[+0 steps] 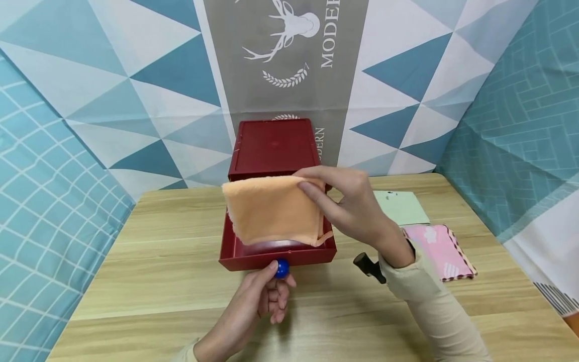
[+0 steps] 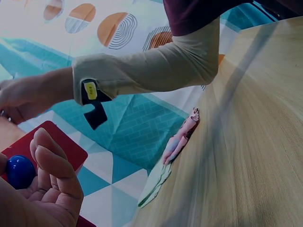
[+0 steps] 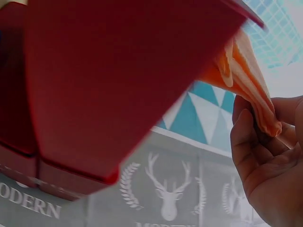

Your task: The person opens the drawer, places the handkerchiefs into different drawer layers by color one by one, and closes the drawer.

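Observation:
My right hand (image 1: 348, 201) pinches a folded orange cloth (image 1: 276, 211) at its right upper edge. The cloth hangs over the pulled-out drawer (image 1: 244, 264) of a dark red box (image 1: 276, 146) and hides most of its inside. In the right wrist view the cloth (image 3: 253, 85) is bunched between thumb and fingers, beside the red drawer wall (image 3: 109, 85). At the drawer's front, my left hand (image 1: 258, 301) grips the round blue knob (image 1: 282, 268), its thumb on the knob's left side and the other fingers curled beneath. The left wrist view shows the knob (image 2: 20, 171) beside the curled fingers (image 2: 52, 165).
To the right on the wooden table (image 1: 158, 281) lie a pale green cloth (image 1: 402, 207) and a pink patterned cloth (image 1: 439, 251). The box's back stands close to the patterned backdrop (image 1: 181, 90). A dark wrist device (image 1: 368, 266) sits at the right wrist.

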The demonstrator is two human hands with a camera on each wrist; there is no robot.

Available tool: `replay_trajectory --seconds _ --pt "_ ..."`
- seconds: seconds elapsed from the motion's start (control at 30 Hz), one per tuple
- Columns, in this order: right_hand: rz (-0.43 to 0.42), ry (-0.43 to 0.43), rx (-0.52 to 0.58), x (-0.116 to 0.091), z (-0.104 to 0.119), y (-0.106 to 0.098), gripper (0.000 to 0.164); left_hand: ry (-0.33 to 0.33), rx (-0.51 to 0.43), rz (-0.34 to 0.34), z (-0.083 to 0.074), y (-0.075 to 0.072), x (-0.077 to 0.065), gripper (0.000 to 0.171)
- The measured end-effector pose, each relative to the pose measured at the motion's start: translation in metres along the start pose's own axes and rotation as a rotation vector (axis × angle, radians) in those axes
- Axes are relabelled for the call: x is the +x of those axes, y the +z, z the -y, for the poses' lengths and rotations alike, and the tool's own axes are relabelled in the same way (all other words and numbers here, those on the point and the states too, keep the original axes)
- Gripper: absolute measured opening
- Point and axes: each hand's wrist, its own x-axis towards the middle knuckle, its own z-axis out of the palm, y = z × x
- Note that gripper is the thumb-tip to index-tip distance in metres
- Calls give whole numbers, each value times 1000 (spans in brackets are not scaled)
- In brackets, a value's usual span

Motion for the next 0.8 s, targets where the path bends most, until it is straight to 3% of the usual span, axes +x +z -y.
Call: replay_trajectory --seconds 0.27,0.53,0.8 --pt "-12 67 19 -12 -13 13 17 29 -10 18 1 0 1 51" --pt "30 178 53 -21 -25 19 15 1 1 1 1 0 1 55" --pt "67 192 -1 -20 -34 20 14 -1 12 -4 1 0 1 55"
